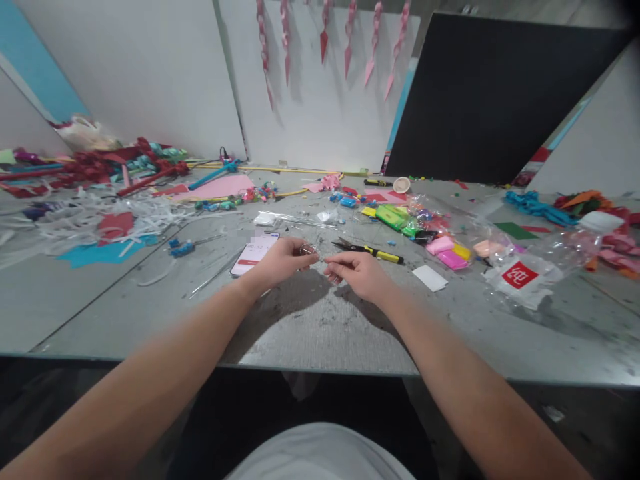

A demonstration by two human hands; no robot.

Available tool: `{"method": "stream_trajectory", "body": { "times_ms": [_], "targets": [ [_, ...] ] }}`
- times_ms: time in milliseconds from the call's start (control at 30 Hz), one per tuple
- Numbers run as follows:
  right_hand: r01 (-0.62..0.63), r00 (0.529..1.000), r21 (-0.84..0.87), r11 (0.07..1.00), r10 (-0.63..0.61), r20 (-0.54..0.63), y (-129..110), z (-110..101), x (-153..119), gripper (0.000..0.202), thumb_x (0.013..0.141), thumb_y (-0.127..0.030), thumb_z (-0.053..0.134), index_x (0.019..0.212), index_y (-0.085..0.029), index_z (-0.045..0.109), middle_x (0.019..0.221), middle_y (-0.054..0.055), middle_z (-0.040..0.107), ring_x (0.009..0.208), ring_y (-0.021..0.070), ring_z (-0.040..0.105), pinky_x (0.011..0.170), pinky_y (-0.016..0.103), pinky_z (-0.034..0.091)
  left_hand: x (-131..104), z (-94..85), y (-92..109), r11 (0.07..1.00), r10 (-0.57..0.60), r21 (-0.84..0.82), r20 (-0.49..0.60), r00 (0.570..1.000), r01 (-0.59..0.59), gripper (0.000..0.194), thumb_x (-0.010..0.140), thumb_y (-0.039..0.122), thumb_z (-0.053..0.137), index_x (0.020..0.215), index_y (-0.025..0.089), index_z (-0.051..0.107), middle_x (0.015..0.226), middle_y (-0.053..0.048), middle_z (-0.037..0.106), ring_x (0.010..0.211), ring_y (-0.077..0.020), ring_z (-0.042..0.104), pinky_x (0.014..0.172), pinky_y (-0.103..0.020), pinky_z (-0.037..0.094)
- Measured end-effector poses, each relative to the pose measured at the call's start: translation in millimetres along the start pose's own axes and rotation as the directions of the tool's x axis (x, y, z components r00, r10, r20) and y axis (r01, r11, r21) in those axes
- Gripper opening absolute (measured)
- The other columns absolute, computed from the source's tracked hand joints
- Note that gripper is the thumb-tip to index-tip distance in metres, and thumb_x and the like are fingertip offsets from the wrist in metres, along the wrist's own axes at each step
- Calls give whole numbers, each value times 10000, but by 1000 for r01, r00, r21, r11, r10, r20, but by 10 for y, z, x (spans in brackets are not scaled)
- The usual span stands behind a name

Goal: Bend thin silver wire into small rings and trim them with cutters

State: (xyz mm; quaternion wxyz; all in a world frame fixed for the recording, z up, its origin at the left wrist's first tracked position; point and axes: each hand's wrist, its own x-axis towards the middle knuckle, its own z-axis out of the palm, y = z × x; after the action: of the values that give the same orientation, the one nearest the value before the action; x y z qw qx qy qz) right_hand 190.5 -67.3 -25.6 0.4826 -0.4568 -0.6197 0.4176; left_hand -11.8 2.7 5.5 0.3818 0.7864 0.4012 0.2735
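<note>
My left hand (286, 259) is pinched around a thin, shiny coiled wire (308, 249), whose loops stick up past the fingertips. Close to its right, my right hand (361, 272) has thumb and forefinger pressed together at the wire's other end; fine detail between the fingers is too small to make out. Behind the right hand lie yellow-and-black pliers (385, 255), jaws pointing left. A phone (257, 252) with a lit timer screen rests on the table, partly covered by my left hand. Straight lengths of wire (213, 275) lie left of the phone.
A white card (430, 279) and a clear plastic bottle (565, 257) lie to the right. Bright clay packets (445, 250) sit behind the card. White paper strips (145, 217) and blue paper (105, 251) cover the left. Pink paper chains (349, 40) hang on the back board.
</note>
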Motion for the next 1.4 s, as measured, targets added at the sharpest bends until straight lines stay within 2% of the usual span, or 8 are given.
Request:
{"method": "stream_trajectory", "body": {
  "times_ms": [100, 167, 300, 567, 767, 1067, 1267, 1400],
  "targets": [
    [14, 999, -71, 997, -17, -49, 28, 18, 19, 172, 832, -332, 716, 930, -194, 749, 777, 37, 738, 646, 155, 661, 630, 302, 544, -6, 26, 21, 999, 20, 27, 0, 1000, -20, 250, 820, 393, 696, 775, 147, 683, 627, -3, 632, 562, -107, 526, 508, -229, 350],
    [65, 995, -127, 990, -74, -61, 47, 28, 25, 164, 828, -339, 720, 922, -205, 735, 772, 24, 721, 635, 151, 643, 619, 296, 520, -7, 40, 34, 998, 39, 43, -4, 999, -39, 256, 810, 394, 699, 753, 147, 674, 620, 0, 614, 569, -107, 518, 508, -227, 348],
    [165, 985, -220, 961, -170, -4, 26, 36, 3, 145, 867, -345, 674, 907, -214, 720, 776, 16, 699, 653, 155, 621, 623, 293, 495, -16, 52, 50, 996, 74, 57, -1, 997, -74, 255, 800, 396, 694, 755, 145, 679, 622, 2, 604, 571, -108, 501, 508, -229, 342],
    [177, 984, -151, 973, -178, 9, -37, 52, -25, 159, 886, -337, 628, 800, -206, 650, 683, -1, 643, 620, 142, 598, 628, 279, 486, -42, 96, 54, 988, 145, 60, -44, 988, -143, 242, 798, 372, 664, 714, 147, 637, 620, 15, 548, 575, -100, 460, 526, -236, 330],
    [79, 990, 69, 994, -71, -124, 113, 107, 67, 149, 793, -330, 692, 753, -195, 642, 654, 8, 681, 595, 150, 651, 625, 284, 533, -35, 141, 55, 976, 198, 116, -102, 975, -186, 220, 822, 340, 641, 708, 153, 626, 633, 14, 556, 602, -104, 464, 551, -241, 333],
    [-19, 975, 104, 994, 42, -217, 137, 127, 113, 132, 703, -237, 686, 641, -194, 577, 573, 7, 673, 503, 130, 617, 526, 245, 496, -52, 194, 63, 929, 283, 277, -100, 954, -247, 183, 842, 309, 631, 751, 157, 682, 678, -8, 632, 626, -124, 512, 586, -254, 347],
    [-104, 966, 100, 990, 124, -227, 139, 115, 131, 173, 755, -210, 720, 644, -183, 591, 553, 13, 665, 453, 118, 592, 468, 228, 465, -21, 206, 52, 906, 301, 335, -82, 950, -258, 165, 832, 291, 633, 736, 168, 685, 698, -13, 643, 665, -137, 540, 636, -264, 358],
    [-63, 971, 123, 990, 89, -221, 138, 94, 147, 177, 809, -297, 736, 732, -190, 617, 629, 13, 693, 504, 116, 617, 517, 239, 511, 6, 192, 34, 930, 244, 301, -86, 966, -208, 214, 865, 337, 611, 773, 163, 695, 685, -13, 661, 631, -132, 525, 598, -258, 349]
  ]
}}
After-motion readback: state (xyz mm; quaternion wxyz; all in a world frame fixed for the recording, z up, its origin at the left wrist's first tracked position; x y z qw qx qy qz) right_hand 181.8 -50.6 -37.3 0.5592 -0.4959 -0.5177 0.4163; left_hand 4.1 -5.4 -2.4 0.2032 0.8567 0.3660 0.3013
